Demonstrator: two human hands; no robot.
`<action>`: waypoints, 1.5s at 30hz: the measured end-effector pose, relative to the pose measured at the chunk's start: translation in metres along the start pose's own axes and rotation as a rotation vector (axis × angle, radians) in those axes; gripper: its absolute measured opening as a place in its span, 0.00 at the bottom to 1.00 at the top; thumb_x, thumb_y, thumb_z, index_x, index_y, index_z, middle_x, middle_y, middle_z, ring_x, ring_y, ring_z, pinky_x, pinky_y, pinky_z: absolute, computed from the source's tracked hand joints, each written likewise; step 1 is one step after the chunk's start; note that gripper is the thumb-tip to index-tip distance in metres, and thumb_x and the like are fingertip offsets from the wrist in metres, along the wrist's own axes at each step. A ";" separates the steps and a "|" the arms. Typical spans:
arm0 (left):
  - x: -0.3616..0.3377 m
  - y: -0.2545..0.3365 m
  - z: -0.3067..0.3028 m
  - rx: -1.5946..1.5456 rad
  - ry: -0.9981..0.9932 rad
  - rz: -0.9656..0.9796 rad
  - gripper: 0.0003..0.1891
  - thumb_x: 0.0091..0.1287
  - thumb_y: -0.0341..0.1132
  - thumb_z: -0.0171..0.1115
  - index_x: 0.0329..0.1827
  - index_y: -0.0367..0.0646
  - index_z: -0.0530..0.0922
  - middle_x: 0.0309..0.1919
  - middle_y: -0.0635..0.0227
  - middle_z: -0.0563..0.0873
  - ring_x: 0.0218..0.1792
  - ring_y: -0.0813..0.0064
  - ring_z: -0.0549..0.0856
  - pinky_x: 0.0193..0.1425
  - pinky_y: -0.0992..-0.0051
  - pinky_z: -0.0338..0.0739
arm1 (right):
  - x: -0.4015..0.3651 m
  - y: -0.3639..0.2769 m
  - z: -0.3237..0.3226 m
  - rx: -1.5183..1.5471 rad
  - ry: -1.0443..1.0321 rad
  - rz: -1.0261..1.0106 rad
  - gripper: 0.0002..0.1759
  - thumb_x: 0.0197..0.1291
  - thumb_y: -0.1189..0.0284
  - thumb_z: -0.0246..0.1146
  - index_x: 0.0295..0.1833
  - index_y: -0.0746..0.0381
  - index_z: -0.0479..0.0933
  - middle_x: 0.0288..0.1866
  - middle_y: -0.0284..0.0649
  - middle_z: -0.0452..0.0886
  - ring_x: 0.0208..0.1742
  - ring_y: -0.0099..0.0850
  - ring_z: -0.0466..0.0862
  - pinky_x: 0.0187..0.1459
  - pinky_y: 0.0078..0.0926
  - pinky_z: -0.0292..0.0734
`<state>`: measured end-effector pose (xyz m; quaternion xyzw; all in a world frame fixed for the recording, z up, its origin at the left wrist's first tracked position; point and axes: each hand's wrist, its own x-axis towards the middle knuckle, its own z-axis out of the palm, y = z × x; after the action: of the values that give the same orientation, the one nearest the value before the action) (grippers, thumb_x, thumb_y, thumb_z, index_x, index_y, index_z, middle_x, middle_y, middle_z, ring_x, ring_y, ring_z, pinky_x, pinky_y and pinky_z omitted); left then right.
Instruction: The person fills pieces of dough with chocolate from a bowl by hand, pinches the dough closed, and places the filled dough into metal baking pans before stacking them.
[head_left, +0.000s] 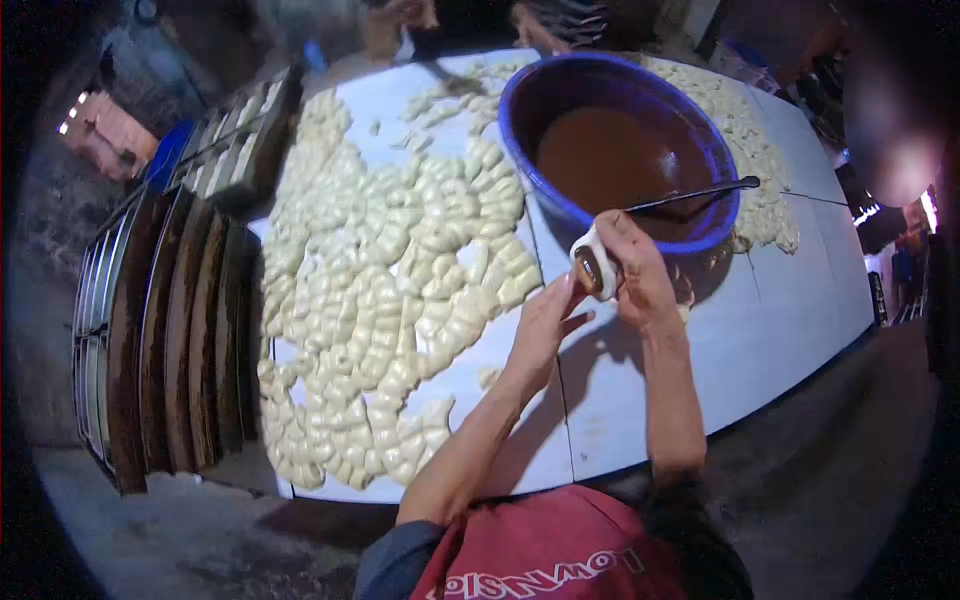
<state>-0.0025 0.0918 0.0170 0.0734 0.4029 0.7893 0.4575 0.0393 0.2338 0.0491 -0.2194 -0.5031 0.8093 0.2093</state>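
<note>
A pale piece of dough (pixel 581 244), cupped around a brown filling (pixel 590 268), is held up over the table. My right hand (pixel 645 275) grips it from the right with curled fingers. At its lower left edge, my left hand (pixel 545 325) pinches the dough with its fingertips. Just beyond both hands stands a large blue basin (pixel 527 165) of smooth brown paste (pixel 605 150). A dark, thin-handled utensil (pixel 700 193) reaches across the basin, its near end meeting the fingers of my right hand.
Many flattened pale dough pieces (pixel 400 260) cover the left of the white table (pixel 650 400), and more dough (pixel 750 130) lies behind the basin. Stacked trays (pixel 180 330) stand at the left. Another person's hand (pixel 540 30) shows at the far edge.
</note>
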 end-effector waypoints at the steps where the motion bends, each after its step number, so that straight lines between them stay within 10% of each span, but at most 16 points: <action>1: -0.003 -0.002 -0.008 0.008 -0.007 0.004 0.21 0.76 0.50 0.55 0.55 0.40 0.81 0.52 0.66 0.85 0.53 0.73 0.85 0.61 0.69 0.76 | -0.007 0.014 0.003 0.016 -0.006 0.001 0.08 0.70 0.65 0.62 0.45 0.57 0.74 0.33 0.24 0.74 0.27 0.14 0.74 0.27 0.13 0.69; 8: -0.032 0.003 -0.068 0.018 0.245 0.042 0.17 0.71 0.35 0.65 0.55 0.31 0.80 0.42 0.63 0.87 0.43 0.75 0.86 0.50 0.73 0.83 | -0.066 0.056 0.030 -0.509 -0.091 -0.199 0.23 0.59 0.72 0.70 0.59 0.63 0.74 0.54 0.38 0.79 0.54 0.30 0.80 0.56 0.28 0.77; 14: -0.050 0.009 -0.074 0.208 0.297 0.259 0.18 0.70 0.35 0.68 0.57 0.30 0.82 0.42 0.63 0.88 0.39 0.80 0.85 0.42 0.83 0.80 | -0.076 0.108 0.058 -0.865 0.101 -0.578 0.15 0.58 0.80 0.68 0.52 0.63 0.83 0.52 0.44 0.81 0.48 0.31 0.83 0.48 0.30 0.81; 21: -0.054 0.052 -0.091 0.349 0.226 -0.068 0.18 0.69 0.41 0.68 0.53 0.36 0.84 0.38 0.69 0.86 0.36 0.82 0.84 0.39 0.79 0.82 | -0.084 0.103 0.067 -0.332 -0.005 0.037 0.13 0.63 0.74 0.67 0.52 0.67 0.82 0.44 0.36 0.85 0.43 0.22 0.81 0.44 0.21 0.76; 29: -0.067 0.045 -0.097 0.304 0.078 0.044 0.14 0.69 0.34 0.67 0.54 0.38 0.84 0.41 0.67 0.88 0.37 0.83 0.86 0.39 0.81 0.84 | -0.080 0.122 0.052 -0.594 -0.110 -0.658 0.13 0.61 0.78 0.68 0.52 0.61 0.82 0.50 0.41 0.81 0.47 0.26 0.80 0.44 0.23 0.76; 38: -0.085 0.038 -0.100 0.322 -0.015 0.013 0.12 0.71 0.29 0.63 0.54 0.36 0.84 0.39 0.74 0.86 0.36 0.86 0.82 0.45 0.79 0.83 | -0.091 0.142 0.067 -0.727 0.210 -0.674 0.05 0.61 0.75 0.70 0.38 0.62 0.80 0.31 0.36 0.81 0.27 0.27 0.79 0.30 0.25 0.75; 42: -0.088 0.026 -0.106 0.476 0.041 0.029 0.12 0.72 0.32 0.64 0.52 0.34 0.84 0.38 0.70 0.87 0.36 0.83 0.84 0.42 0.80 0.83 | -0.106 0.131 0.061 -0.844 0.140 -0.293 0.08 0.62 0.73 0.69 0.44 0.65 0.81 0.39 0.40 0.84 0.34 0.32 0.84 0.33 0.28 0.78; 45: -0.091 0.020 -0.116 0.411 0.055 -0.048 0.14 0.73 0.36 0.63 0.54 0.34 0.83 0.38 0.67 0.88 0.34 0.82 0.85 0.38 0.81 0.82 | -0.127 0.113 0.069 -0.872 0.024 -0.530 0.12 0.61 0.75 0.68 0.49 0.65 0.81 0.45 0.43 0.84 0.41 0.35 0.85 0.38 0.29 0.81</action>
<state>-0.0201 -0.0501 -0.0235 0.1339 0.5693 0.6811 0.4405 0.0909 0.0669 -0.0072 -0.1604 -0.8299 0.4406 0.3023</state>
